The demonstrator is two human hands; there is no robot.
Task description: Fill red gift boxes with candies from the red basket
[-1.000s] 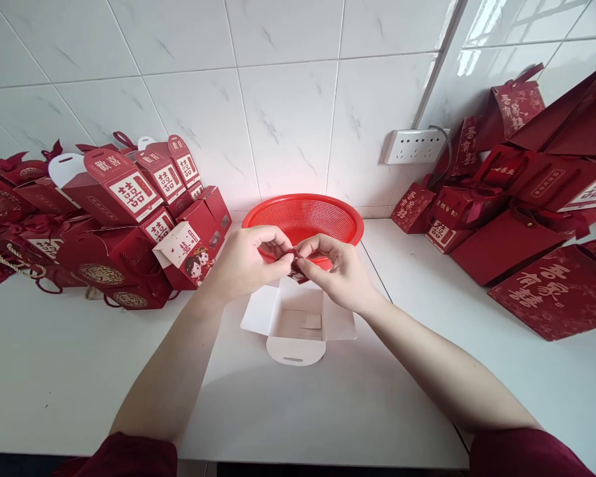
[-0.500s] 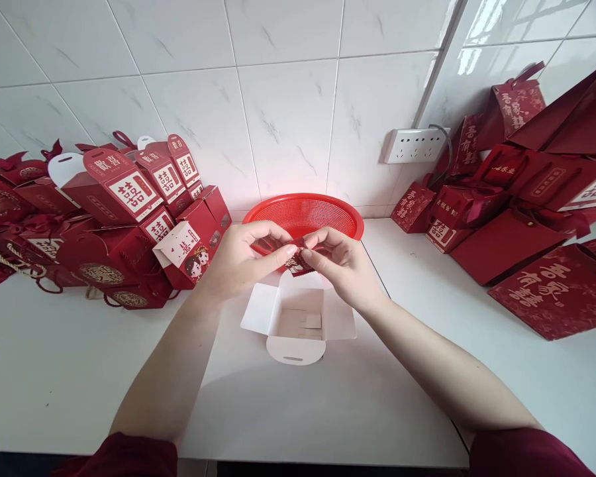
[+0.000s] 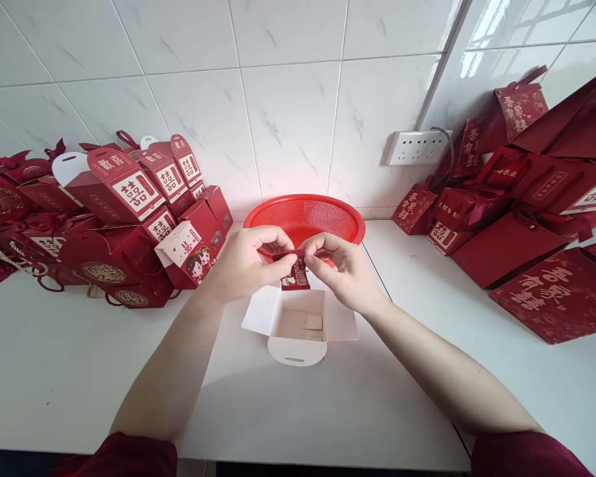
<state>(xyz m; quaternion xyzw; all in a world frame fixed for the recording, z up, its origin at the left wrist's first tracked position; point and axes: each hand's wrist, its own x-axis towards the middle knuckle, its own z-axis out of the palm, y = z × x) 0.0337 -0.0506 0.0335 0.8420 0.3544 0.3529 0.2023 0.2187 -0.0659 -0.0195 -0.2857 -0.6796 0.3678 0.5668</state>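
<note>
Between my two hands hangs a small dark-red printed wrapper packet (image 3: 296, 277) with a serrated lower edge. My left hand (image 3: 251, 262) pinches its upper edge with thumb and forefinger, and my right hand (image 3: 340, 266) pinches the same edge on the other side. Just below, a white-lined cardboard box (image 3: 298, 351) stands with its flaps spread; inside I see only its folded bottom. Behind my hands is a red plastic basket (image 3: 302, 207) with mesh sides; the fingers hide part of its inside.
Stacked red gift boxes (image 3: 122, 189) stand on the left, with a cartoon-couple box (image 3: 191, 255) nearest the basket. Red bags and boxes (image 3: 551, 291) are piled on the right. A power socket (image 3: 417, 147) sits on the tiled wall behind.
The packet has turned and now hangs lower, showing more of its printed face and covering the box's back flap. Both hands stay nearly in place.
</note>
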